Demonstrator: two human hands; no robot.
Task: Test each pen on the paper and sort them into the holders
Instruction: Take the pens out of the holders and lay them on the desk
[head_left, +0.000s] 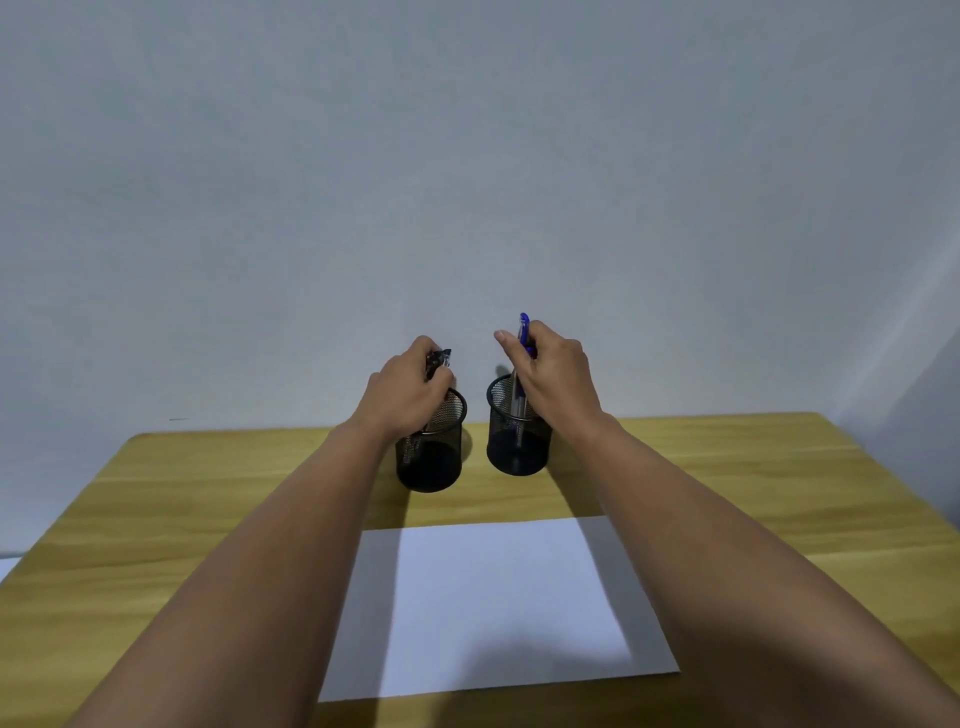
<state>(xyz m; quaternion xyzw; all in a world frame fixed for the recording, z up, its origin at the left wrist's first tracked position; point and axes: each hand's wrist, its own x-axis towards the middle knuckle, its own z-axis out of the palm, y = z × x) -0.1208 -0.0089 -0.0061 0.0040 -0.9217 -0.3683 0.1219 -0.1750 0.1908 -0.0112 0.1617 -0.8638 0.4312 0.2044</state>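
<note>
Two black mesh holders stand side by side at the far edge of the wooden table. Over the left holder (431, 457) my left hand (410, 387) is closed on a black pen (440, 358), whose lower part reaches down into the holder. My right hand (550, 371) grips a blue pen (523, 332) above the right holder (517, 441); the pen's clear barrel stands inside that holder. A blank white sheet of paper (493, 603) lies on the table in front of the holders, between my forearms.
The wooden table (208, 499) ends at a plain pale wall just behind the holders. Its left and right edges fall away at the sides of the view.
</note>
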